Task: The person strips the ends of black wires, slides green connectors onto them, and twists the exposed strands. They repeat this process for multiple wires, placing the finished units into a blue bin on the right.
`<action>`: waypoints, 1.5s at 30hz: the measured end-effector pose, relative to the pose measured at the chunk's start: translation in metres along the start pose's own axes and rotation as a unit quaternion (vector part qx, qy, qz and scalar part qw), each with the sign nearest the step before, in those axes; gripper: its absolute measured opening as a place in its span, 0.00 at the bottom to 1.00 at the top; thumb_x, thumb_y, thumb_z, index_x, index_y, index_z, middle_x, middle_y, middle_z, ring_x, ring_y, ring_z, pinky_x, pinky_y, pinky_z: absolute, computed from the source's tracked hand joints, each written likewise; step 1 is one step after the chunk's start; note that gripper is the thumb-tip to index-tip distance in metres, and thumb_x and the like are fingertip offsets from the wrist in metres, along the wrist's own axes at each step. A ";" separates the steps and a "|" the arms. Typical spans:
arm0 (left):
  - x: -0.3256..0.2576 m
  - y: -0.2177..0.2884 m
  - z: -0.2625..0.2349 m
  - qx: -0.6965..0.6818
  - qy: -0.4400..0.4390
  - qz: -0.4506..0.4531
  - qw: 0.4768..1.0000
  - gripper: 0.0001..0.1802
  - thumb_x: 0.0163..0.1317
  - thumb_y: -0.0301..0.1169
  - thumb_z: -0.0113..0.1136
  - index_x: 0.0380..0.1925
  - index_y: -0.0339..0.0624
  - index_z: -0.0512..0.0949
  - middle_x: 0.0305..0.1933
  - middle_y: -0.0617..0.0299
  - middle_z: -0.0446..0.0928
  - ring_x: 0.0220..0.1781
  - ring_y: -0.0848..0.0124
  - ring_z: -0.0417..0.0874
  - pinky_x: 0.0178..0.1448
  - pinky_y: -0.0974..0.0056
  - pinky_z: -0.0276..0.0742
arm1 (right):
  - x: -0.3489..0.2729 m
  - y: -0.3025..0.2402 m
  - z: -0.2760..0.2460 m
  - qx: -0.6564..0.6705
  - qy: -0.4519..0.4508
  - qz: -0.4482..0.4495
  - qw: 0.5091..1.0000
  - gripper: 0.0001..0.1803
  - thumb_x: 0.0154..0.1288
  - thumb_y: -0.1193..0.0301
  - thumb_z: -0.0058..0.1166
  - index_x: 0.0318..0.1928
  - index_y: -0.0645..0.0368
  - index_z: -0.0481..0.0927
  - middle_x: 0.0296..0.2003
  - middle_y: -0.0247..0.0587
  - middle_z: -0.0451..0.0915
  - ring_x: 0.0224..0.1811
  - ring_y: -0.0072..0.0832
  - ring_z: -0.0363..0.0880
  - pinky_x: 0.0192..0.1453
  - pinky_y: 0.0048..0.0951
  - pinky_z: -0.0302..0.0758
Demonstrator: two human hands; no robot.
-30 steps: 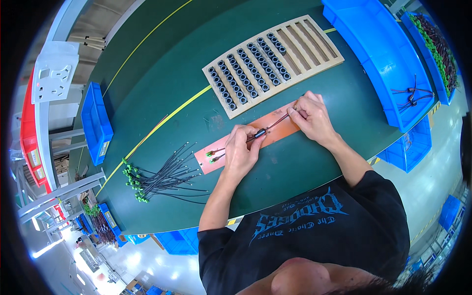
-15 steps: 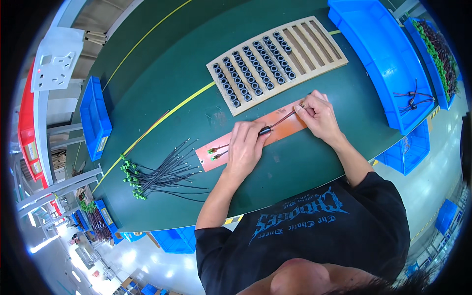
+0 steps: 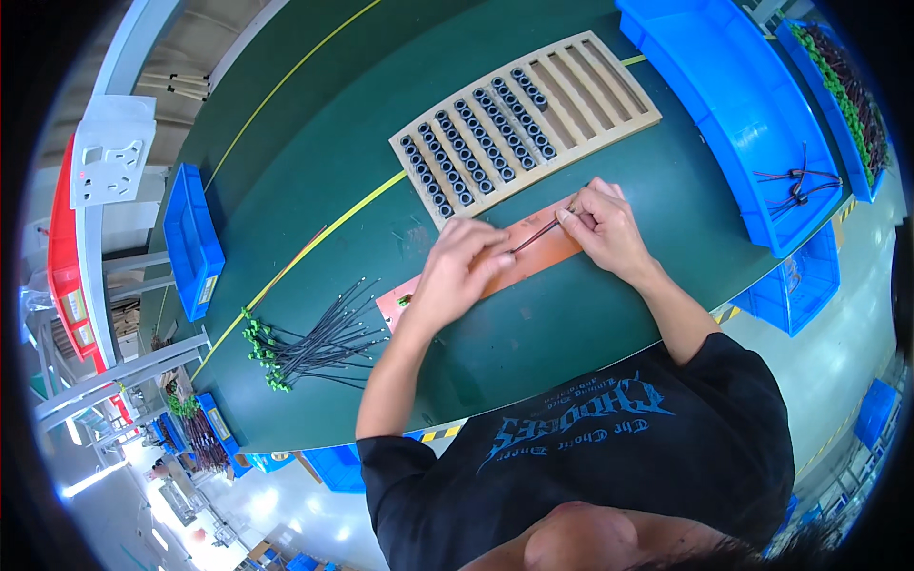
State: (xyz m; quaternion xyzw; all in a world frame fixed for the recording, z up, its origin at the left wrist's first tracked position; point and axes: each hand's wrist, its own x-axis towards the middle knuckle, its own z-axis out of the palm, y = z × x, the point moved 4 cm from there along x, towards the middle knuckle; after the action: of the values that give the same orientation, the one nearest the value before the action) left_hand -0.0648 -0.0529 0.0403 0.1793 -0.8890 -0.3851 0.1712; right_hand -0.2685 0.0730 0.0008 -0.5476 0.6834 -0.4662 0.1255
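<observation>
Near the front edge of the counter (image 3: 514, 362), over the orange board (image 3: 559, 251); brown wires (image 3: 536, 236), maybe half done; right hand (image 3: 606, 228) pinches them; left hand (image 3: 459, 271), can't tell its grip; past the board's left end, black wires (image 3: 322, 344) look undone; blue bin (image 3: 747, 133), dark wires (image 3: 800, 198) look done

Blue lettering (image 3: 571, 416) on black shirt (image 3: 685, 471); bin label (image 3: 207, 289) seemingly unreadable.

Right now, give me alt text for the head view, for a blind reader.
A person's right hand pinches dark wires over an orange strip on a green table, left hand close by. To the left lies a bundle of black wires with green ends; beyond the strip, a wooden tray partly filled with black rings; to the right, a blue bin.
</observation>
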 end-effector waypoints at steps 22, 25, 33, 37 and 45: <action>0.045 0.020 -0.013 -0.060 -0.094 -0.089 0.990 0.17 0.69 0.29 0.66 0.55 0.33 0.83 0.46 0.52 0.82 0.45 0.64 0.82 0.56 0.60 0.79 | 0.000 0.004 -0.001 0.065 0.006 -0.005 0.998 0.15 0.71 0.68 0.64 0.27 0.57 0.75 0.21 0.34 0.71 0.28 0.33 0.70 0.48 0.38 0.67; 0.003 0.034 -0.018 0.037 -0.060 -0.091 0.993 0.18 0.69 0.30 0.67 0.55 0.34 0.83 0.45 0.54 0.82 0.44 0.63 0.83 0.52 0.60 0.80 | 0.007 -0.011 -0.002 0.080 0.015 0.002 0.997 0.15 0.72 0.68 0.63 0.28 0.58 0.75 0.21 0.33 0.69 0.27 0.29 0.68 0.43 0.34 0.67; -0.045 0.010 0.018 0.182 0.086 -0.016 0.979 0.20 0.69 0.35 0.68 0.55 0.35 0.83 0.38 0.51 0.82 0.32 0.52 0.86 0.36 0.53 0.84 | 0.005 -0.005 0.024 0.281 0.026 0.116 0.952 0.17 0.74 0.68 0.65 0.29 0.60 0.74 0.26 0.25 0.69 0.27 0.12 0.60 0.28 0.23 0.60; -0.050 0.012 0.027 0.268 0.085 0.014 0.960 0.18 0.71 0.35 0.65 0.55 0.35 0.83 0.34 0.52 0.82 0.29 0.54 0.85 0.33 0.55 0.84 | 0.005 -0.007 0.028 0.316 0.009 0.131 0.940 0.14 0.75 0.69 0.64 0.32 0.59 0.75 0.27 0.25 0.72 0.30 0.12 0.65 0.34 0.21 0.66; -0.037 -0.007 0.001 -0.217 -0.026 -0.199 0.956 0.15 0.76 0.33 0.58 0.53 0.33 0.82 0.35 0.58 0.86 0.29 0.75 0.77 0.35 0.64 0.76 | 0.018 -0.038 0.032 0.518 -0.026 0.122 0.846 0.08 0.82 0.67 0.53 0.45 0.58 0.72 0.48 0.47 0.87 0.44 0.24 0.83 0.51 0.27 0.79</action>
State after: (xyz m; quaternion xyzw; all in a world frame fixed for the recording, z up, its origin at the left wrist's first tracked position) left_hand -0.0311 -0.0398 0.0277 0.3008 -0.7348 -0.5991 0.1030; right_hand -0.2297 0.0425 0.0190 -0.3275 0.4000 -0.7189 0.4648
